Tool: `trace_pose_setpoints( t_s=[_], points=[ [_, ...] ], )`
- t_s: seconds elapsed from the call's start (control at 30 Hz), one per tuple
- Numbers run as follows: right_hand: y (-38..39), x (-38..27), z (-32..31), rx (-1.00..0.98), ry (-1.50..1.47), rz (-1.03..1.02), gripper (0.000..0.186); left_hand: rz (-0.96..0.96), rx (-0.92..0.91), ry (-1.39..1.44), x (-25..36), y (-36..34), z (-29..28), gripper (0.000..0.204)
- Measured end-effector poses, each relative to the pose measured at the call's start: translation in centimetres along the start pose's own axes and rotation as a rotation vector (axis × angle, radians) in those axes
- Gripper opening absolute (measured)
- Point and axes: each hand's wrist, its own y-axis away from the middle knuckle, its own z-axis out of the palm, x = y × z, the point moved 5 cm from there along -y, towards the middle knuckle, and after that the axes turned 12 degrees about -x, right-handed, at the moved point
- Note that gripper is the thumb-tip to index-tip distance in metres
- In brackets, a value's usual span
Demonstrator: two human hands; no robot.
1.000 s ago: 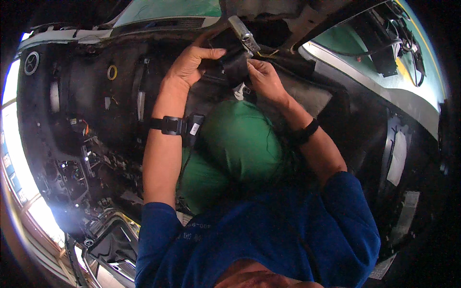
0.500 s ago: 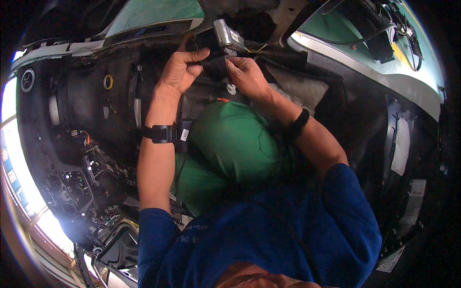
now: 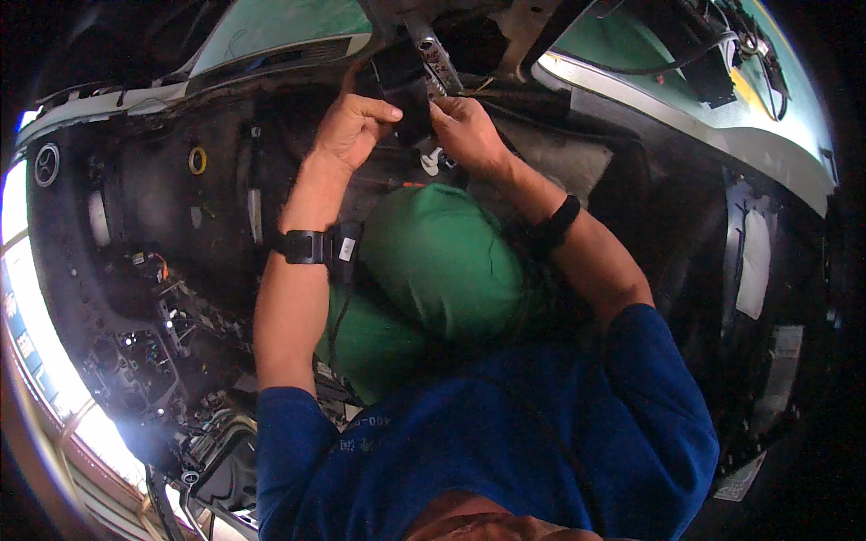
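My right hand (image 3: 471, 133) pinches the lower end of a silver metal part (image 3: 438, 63) with holes and a toothed-looking side. Against it, between my hands, is a dark flat black piece (image 3: 404, 90), its outline hard to make out in the shadow. My left hand (image 3: 350, 133) is closed at that piece's left side, thumb stretched toward it and fingers curled partly out of sight. Just below my right hand sits a small white piece (image 3: 433, 162), beside the black piece's lower end.
I am inside a stripped car body. My green-trousered knee (image 3: 442, 261) rises below my hands. Bare dark lining with a yellow ring (image 3: 198, 160) lies left, above exposed wiring and brackets (image 3: 167, 334). A pale door-opening edge (image 3: 686, 131) curves along the right, near a white pad (image 3: 753, 261).
The metal part has turned in my right hand: its smooth silver cylinder faced me before, and its holed, toothed side shows now. My left hand has shifted slightly to the right.
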Motion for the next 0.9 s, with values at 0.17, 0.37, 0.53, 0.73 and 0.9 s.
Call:
trace_pose_setpoints(
  t_s=[0.17,0.37,0.53,0.73,0.9],
  points=[
    [0.5,-1.3,-0.2,0.008,0.201,0.071,0.032,0.015,0.07,0.01,-0.5,-0.9,-1.7,0.088],
    [0.1,1.2,-1.6,0.059,0.373,0.062,0.029,0.113,0.026,0.165,0.0,-1.6,1.3,0.072],
    [-0.2,1.7,-2.0,0.034,0.429,-0.191,0.022,0.162,-0.119,-0.014,0.6,-1.3,3.1,0.068],
    [3.6,-4.1,-5.7,0.23,0.723,0.09,0.046,0.035,-0.024,0.15,-0.7,-3.1,2.1,0.069],
    [5.6,-8.9,-4.7,0.224,0.971,-0.039,0.072,0.047,-0.194,0.053,-1.1,-3.9,3.3,0.072]
  ],
)
